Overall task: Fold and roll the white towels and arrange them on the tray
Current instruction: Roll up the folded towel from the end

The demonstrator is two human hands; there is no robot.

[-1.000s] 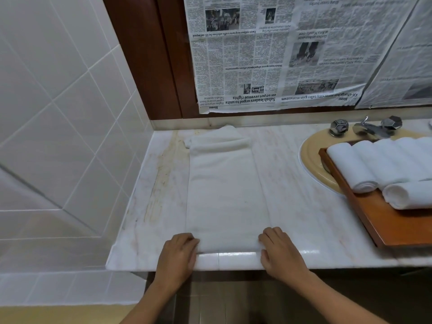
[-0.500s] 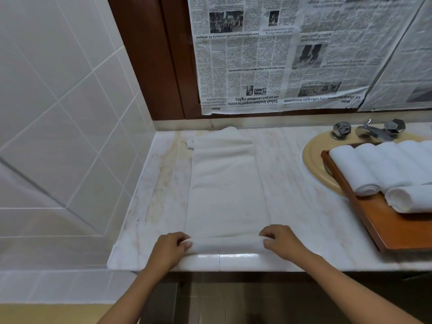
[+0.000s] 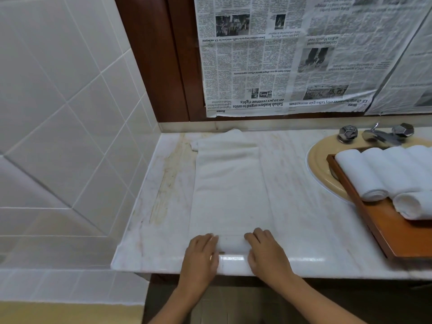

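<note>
A long folded white towel [image 3: 230, 188] lies lengthwise on the marble counter [image 3: 311, 220], its near end turned into a small roll [image 3: 231, 244] at the front edge. My left hand [image 3: 202, 256] presses on the roll's left part and my right hand [image 3: 266, 251] on its right part, fingers curled over it. At the right a wooden tray [image 3: 395, 232] holds several rolled white towels [image 3: 374, 174], with one more roll [image 3: 413, 204] lying across in front of them.
The tray rests over a yellow sink basin [image 3: 320, 164] with chrome taps [image 3: 376, 134] behind it. Newspaper sheets [image 3: 292, 54] cover the wall above the counter. A tiled wall [image 3: 63, 113] borders the counter on the left.
The towel's near end has been turned over into a small roll. Both hands have moved inward from the towel's corners toward the middle of the roll.
</note>
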